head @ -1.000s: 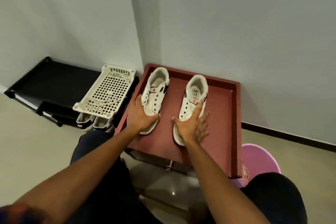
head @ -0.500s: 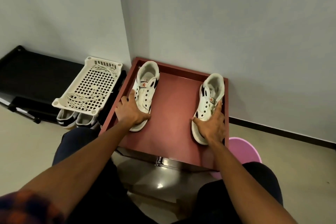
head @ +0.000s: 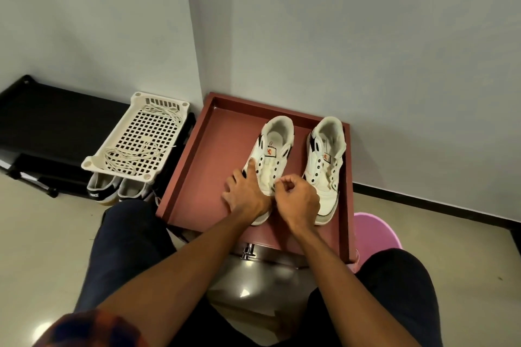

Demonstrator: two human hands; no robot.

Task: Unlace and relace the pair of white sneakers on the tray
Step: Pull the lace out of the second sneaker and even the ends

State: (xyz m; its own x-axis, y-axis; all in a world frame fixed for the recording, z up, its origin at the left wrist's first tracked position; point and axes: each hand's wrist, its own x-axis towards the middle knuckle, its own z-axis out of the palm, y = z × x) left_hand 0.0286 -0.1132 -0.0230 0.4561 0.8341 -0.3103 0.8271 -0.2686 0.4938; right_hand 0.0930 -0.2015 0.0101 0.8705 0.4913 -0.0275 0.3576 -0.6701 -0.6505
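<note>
Two white sneakers stand side by side on the right half of the red tray (head: 197,177), heels toward the wall, their eyelets bare. My left hand (head: 246,196) rests on the toe and left flank of the left sneaker (head: 277,146), thumb stretched up along its eyelet row, fingers spread. My right hand (head: 300,201) is curled, and thumb and forefinger pinch at the lowest eyelets of that same sneaker. The right sneaker (head: 327,160) sits untouched just beyond my right hand, close to the tray's right wall.
A white perforated basket (head: 112,155) holding loose white laces (head: 127,156) sits left of the tray on a black rack (head: 50,121). Dark shoes (head: 101,191) stand under it. A pink tub (head: 376,231) is at the right, a metal surface (head: 253,273) below the tray.
The left sneaker has slid from the tray's left side over beside the right sneaker. My right hand left the right sneaker and now pinches at the left one.
</note>
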